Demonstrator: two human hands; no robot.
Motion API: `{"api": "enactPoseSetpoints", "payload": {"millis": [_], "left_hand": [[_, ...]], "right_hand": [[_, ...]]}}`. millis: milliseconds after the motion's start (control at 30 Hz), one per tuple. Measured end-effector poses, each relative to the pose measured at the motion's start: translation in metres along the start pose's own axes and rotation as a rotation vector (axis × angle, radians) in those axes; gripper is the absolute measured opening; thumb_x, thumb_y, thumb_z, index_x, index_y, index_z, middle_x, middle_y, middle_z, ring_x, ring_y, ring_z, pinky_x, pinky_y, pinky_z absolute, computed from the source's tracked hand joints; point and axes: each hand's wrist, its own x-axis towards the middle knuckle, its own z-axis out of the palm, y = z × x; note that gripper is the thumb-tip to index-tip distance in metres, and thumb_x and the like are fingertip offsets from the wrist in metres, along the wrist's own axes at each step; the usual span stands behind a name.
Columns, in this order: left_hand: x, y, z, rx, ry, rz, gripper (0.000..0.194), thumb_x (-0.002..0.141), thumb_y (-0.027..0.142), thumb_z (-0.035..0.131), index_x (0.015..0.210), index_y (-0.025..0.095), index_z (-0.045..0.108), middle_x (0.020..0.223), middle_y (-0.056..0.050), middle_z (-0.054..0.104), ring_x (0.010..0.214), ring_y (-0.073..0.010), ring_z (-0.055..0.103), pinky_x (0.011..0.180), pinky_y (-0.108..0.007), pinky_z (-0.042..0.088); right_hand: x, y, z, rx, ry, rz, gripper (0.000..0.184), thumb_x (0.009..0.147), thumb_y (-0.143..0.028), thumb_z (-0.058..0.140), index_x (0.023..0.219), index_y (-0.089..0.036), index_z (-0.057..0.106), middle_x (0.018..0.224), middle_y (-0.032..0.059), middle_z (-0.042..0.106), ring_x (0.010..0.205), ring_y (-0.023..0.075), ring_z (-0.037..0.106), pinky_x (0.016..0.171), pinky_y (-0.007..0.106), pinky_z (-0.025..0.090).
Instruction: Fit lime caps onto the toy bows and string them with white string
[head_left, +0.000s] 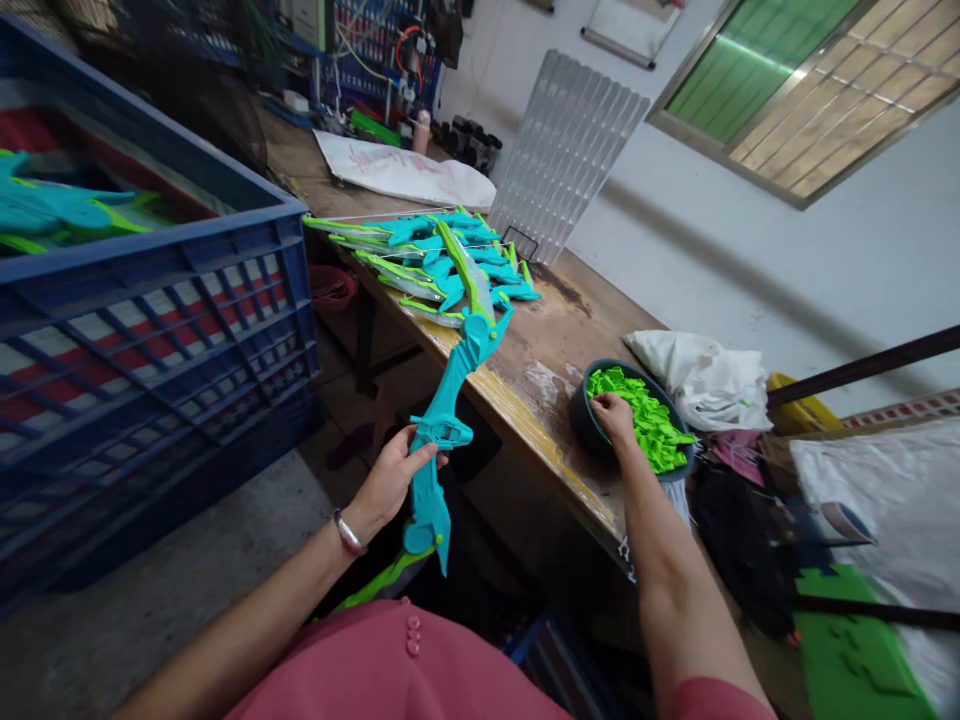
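My left hand is wrapped round the middle of a turquoise plastic toy bow, which I hold in front of my body. Its upper limb is lime green and clear, and it overlaps the bows on the bench from this viewpoint. My right hand reaches into a dark round basin filled with small bright green plastic parts. The fingers of that hand are bent together and pointing down at the parts; whatever lies between the fingertips is hidden.
More toy bows lie piled on the wooden workbench. To the left stands a large blue crate with bows inside. A clear corrugated sheet leans on the wall. White bags sit beyond the basin.
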Motion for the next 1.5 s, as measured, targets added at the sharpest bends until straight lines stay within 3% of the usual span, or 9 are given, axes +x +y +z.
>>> {"api": "enactPoseSetpoints", "payload": {"millis": [233, 367, 433, 567, 733, 867, 1033, 1267, 1500], "left_hand": [[-0.002, 0.005, 0.000, -0.003, 0.010, 0.002, 0.043, 0.072, 0.038, 0.088, 0.104, 0.018, 0.068, 0.092, -0.003, 0.073, 0.075, -0.0172, 0.070, 0.073, -0.029, 0.059], [-0.003, 0.007, -0.002, -0.005, 0.028, 0.018, 0.042, 0.072, 0.038, 0.088, 0.103, 0.019, 0.067, 0.092, -0.002, 0.073, 0.075, -0.0164, 0.070, 0.073, -0.029, 0.059], [-0.005, 0.008, -0.001, -0.017, 0.032, 0.025, 0.042, 0.072, 0.037, 0.089, 0.102, 0.019, 0.067, 0.093, -0.001, 0.073, 0.074, -0.0161, 0.070, 0.075, -0.030, 0.059], [-0.008, 0.011, 0.001, -0.031, 0.046, 0.037, 0.044, 0.069, 0.037, 0.090, 0.102, 0.019, 0.067, 0.092, -0.002, 0.073, 0.074, -0.0171, 0.070, 0.072, -0.029, 0.059], [-0.012, 0.011, 0.003, 0.007, 0.051, 0.059, 0.043, 0.072, 0.038, 0.088, 0.103, 0.019, 0.066, 0.092, -0.002, 0.073, 0.076, -0.0176, 0.070, 0.068, -0.027, 0.057], [-0.015, 0.010, 0.006, 0.005, 0.044, 0.077, 0.043, 0.073, 0.036, 0.087, 0.106, 0.019, 0.066, 0.097, -0.003, 0.074, 0.079, -0.0175, 0.071, 0.075, -0.030, 0.059], [-0.018, 0.011, 0.009, 0.051, 0.043, 0.073, 0.044, 0.074, 0.038, 0.085, 0.107, 0.018, 0.063, 0.097, -0.004, 0.074, 0.077, -0.0188, 0.072, 0.074, -0.031, 0.059], [-0.021, 0.012, 0.011, 0.120, 0.029, 0.127, 0.040, 0.079, 0.039, 0.078, 0.108, 0.017, 0.061, 0.101, -0.005, 0.072, 0.083, -0.0183, 0.070, 0.080, -0.032, 0.059], [-0.023, 0.020, 0.018, 0.219, 0.043, 0.199, 0.034, 0.083, 0.044, 0.074, 0.099, 0.017, 0.061, 0.094, -0.003, 0.071, 0.077, -0.0166, 0.068, 0.073, -0.030, 0.058]], "right_hand": [[-0.005, -0.017, -0.015, 0.161, 0.220, -0.006, 0.026, 0.098, -0.039, 0.067, 0.108, -0.015, 0.067, 0.116, 0.0070, 0.067, 0.107, 0.0219, 0.065, 0.096, 0.044, 0.055], [-0.012, -0.040, -0.024, 0.358, 0.275, -0.006, 0.034, 0.095, -0.049, 0.063, 0.096, -0.015, 0.064, 0.088, 0.0050, 0.068, 0.082, 0.0193, 0.066, 0.080, 0.038, 0.057], [-0.029, -0.061, -0.019, 0.486, 0.233, -0.030, 0.040, 0.091, -0.056, 0.061, 0.096, -0.017, 0.062, 0.077, 0.0041, 0.066, 0.069, 0.0191, 0.065, 0.069, 0.034, 0.056], [-0.097, -0.119, 0.000, 0.719, 0.037, -0.123, 0.046, 0.085, -0.058, 0.065, 0.110, -0.020, 0.060, 0.085, 0.0035, 0.071, 0.067, 0.0171, 0.067, 0.065, 0.032, 0.056], [-0.191, -0.195, 0.013, 0.879, -0.241, -0.249, 0.027, 0.089, -0.044, 0.072, 0.106, -0.023, 0.072, 0.092, 0.0037, 0.073, 0.073, 0.0165, 0.067, 0.070, 0.034, 0.059], [-0.221, -0.230, 0.017, 0.951, -0.267, -0.396, 0.013, 0.093, -0.033, 0.070, 0.103, -0.028, 0.076, 0.101, 0.0033, 0.066, 0.082, 0.0164, 0.064, 0.069, 0.030, 0.056], [-0.225, -0.240, 0.019, 0.850, -0.243, -0.415, 0.007, 0.094, -0.028, 0.068, 0.101, -0.027, 0.071, 0.089, 0.0002, 0.066, 0.075, 0.0152, 0.062, 0.068, 0.029, 0.052], [-0.225, -0.244, 0.018, 0.748, -0.179, -0.504, 0.007, 0.095, -0.023, 0.067, 0.100, -0.025, 0.071, 0.095, 0.0024, 0.064, 0.082, 0.0155, 0.064, 0.069, 0.029, 0.053], [-0.230, -0.252, 0.023, 0.518, 0.001, -0.609, 0.011, 0.097, -0.021, 0.063, 0.103, -0.024, 0.072, 0.093, 0.0030, 0.063, 0.084, 0.0159, 0.063, 0.072, 0.030, 0.054]]}}
